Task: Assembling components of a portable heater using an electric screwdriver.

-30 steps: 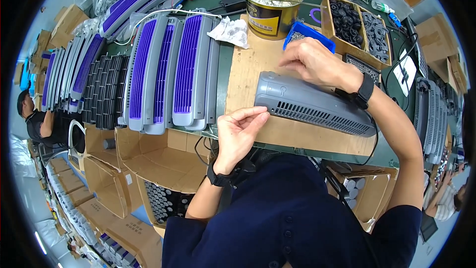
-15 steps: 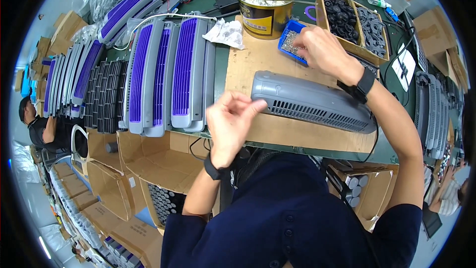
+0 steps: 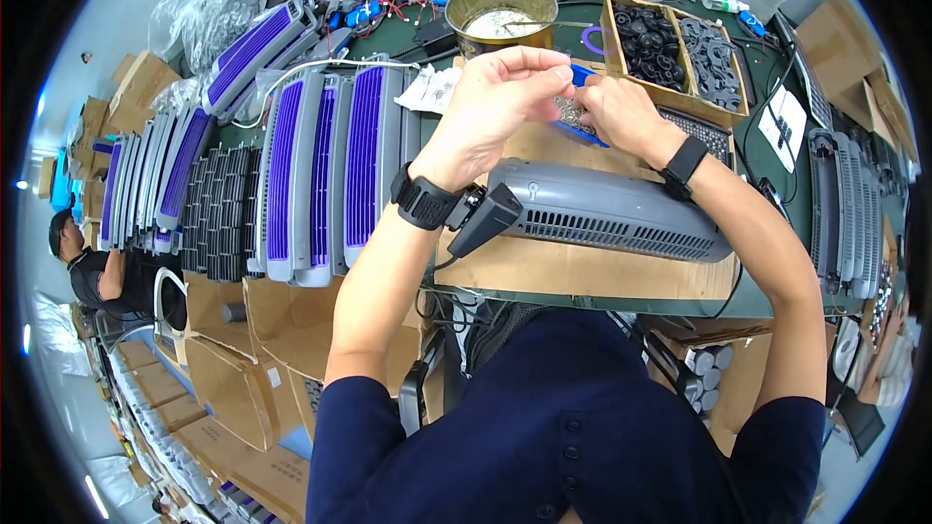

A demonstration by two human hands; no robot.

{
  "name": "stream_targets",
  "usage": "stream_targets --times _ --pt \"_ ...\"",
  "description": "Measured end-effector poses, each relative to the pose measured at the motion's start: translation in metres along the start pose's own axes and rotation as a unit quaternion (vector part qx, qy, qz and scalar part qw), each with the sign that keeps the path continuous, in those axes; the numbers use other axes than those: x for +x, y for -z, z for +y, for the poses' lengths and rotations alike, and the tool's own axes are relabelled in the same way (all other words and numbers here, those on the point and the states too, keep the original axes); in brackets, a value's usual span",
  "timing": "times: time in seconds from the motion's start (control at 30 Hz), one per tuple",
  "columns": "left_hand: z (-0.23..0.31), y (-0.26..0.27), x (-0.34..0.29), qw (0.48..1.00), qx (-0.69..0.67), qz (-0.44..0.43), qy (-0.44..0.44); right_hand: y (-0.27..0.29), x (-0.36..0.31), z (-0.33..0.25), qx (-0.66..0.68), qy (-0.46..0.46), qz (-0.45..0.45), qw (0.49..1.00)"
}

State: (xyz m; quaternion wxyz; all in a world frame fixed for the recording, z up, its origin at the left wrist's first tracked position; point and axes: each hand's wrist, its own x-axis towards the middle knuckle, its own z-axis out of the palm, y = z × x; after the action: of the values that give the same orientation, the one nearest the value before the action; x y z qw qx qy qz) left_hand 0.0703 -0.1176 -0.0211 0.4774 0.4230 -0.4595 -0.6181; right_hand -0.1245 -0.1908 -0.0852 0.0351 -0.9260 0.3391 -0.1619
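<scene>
One grey casing (image 3: 602, 199) is laid out, seemingly unfinished; by the blue tray (image 3: 582, 75), the left hand (image 3: 500, 107) is pinched closed, the right hand (image 3: 621, 114) curled, any hold unclear.

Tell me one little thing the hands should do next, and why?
Perhaps the right hand should pinch up one of the small silvery pieces from the blue plastic tray: its bent fingers are right at the tray, where many lie loose, and the long grey slotted plastic housing lies nearby. I can't tell whether it already holds one.
</scene>
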Motion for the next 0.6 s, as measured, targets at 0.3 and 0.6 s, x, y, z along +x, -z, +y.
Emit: stream_targets --times 0.3,0.6 --pt "-0.011 -0.007 0.024 0.953 0.294 0.024 -0.072 0.003 0.0 0.007 0.011 -0.023 -0.017 1.0" --pt "-0.046 -0.013 0.08 0.713 0.696 -0.089 -0.022 0.076 -0.023 0.001 0.259 -0.103 -0.123 0.953"
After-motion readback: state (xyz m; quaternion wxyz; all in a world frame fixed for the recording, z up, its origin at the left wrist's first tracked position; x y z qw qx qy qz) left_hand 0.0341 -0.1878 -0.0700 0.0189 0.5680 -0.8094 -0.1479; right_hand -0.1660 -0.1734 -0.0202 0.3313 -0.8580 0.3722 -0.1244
